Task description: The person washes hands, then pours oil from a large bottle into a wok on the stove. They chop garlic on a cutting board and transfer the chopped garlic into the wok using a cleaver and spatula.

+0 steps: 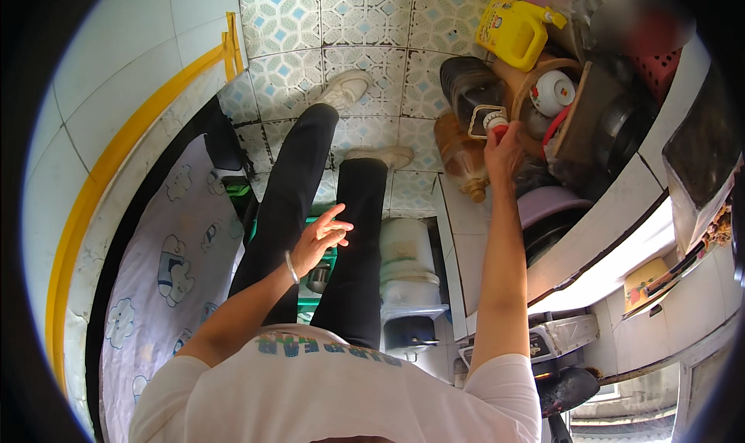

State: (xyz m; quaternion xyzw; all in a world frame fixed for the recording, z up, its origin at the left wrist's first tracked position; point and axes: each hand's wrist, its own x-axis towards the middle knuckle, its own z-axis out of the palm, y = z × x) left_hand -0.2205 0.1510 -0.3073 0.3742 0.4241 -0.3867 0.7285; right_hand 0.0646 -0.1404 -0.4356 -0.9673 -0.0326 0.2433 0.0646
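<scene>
My right hand (504, 152) reaches out at the upper right, its fingers closed around the red cap (499, 130) at the neck of a large dark plastic jug (472, 88) with a pale handle. Just beside the jug stands a bottle of amber liquid (458, 152). My left hand (322, 239), with a silver bangle at the wrist, hangs in front of my legs with its fingers apart and nothing in it.
Beyond the jug is a yellow plastic jug (513, 31). A floral bowl (552, 93), a wooden board (573, 108), a pink basin (544, 204) and a pink basket (657, 70) crowd the right side. White tubs (405, 248) stand below, and a cloud-print cloth (169, 268) hangs at left.
</scene>
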